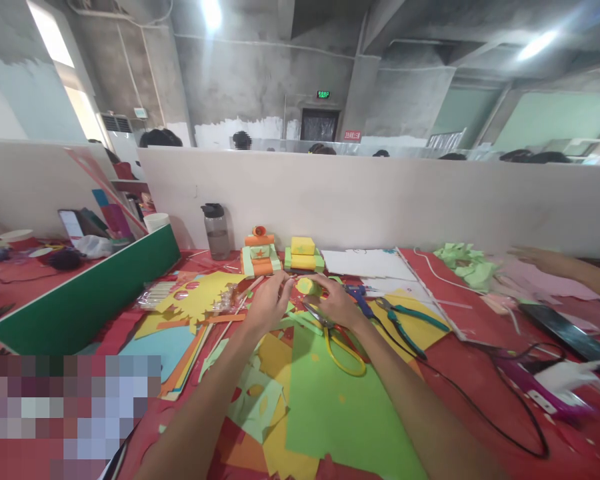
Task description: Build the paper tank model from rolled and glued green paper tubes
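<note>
Frame center: right hand [333, 300] gripped paper roll [306, 287]; left hand [273, 300] curled just beside, grip uncertain from where I stood. Green board [90, 300] edged left, white partition [330, 200] rear; flat green sheet [343, 407] spread lower center. Bottle [218, 233], left of center, looked part-filled.

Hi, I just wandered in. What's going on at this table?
A person is handling a small yellow-green roll: the right hand holds it, and the left hand is close beside it, though whether it touches is unclear. Scissors with yellow handles lie by the right hand, and a large green sheet is nearer the person. Beyond the hands stand an orange-and-green model and a yellow-and-green one.
</note>
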Demonstrator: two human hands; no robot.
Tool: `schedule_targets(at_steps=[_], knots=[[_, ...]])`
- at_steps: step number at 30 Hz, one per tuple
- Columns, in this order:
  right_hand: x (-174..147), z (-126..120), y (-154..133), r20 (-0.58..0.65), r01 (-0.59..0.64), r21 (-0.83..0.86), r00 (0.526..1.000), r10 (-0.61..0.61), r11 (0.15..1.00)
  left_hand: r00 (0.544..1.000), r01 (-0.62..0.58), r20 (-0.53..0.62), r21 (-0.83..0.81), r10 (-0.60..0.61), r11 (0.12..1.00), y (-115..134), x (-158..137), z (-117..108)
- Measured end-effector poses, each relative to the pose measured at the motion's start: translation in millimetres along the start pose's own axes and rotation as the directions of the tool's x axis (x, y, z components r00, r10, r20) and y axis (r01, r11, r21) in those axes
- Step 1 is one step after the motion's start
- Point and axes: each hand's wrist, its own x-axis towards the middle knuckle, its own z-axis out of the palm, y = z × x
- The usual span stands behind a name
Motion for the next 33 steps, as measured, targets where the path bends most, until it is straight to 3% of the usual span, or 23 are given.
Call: schedule_targets(at_steps=[4, 11, 16, 20, 33], knots=[[-1.0, -1.6, 1.3, 0.014, -0.100, 0.307, 0.995, 0.100, 0.946, 0.996, 0.084, -0.042, 0.046, -0.082, 0.995, -3.1, 2.8, -2.8], [0.6, -1.8, 1.8, 0.014, -0.229, 0.710, 0.950, 0.312, 0.666, 0.995, 0.096, 0.010, 0.160, -0.099, 0.982, -6.9, 2.8, -2.0], [2.8, -0.6, 6.4, 0.017, -0.273, 0.797, 0.902, 0.431, 0.539, 0.999, 0.021, 0.034, 0.208, -0.029, 0.978, -12.5, 0.6, 1.8], [3.1, -1.2, 7.3, 0.044, -0.306, 0.819, 0.878, 0.478, 0.486, 0.999, -0.043, 0.032, 0.193, 0.038, 0.980, -15.4, -0.9, 2.3], [3.8, -3.6, 11.3, 0.100, -0.352, 0.877, 0.799, 0.593, 0.327, 0.992, 0.033, 0.102, 0.334, -0.071, 0.942, -20.2, 2.3, 6.8]])
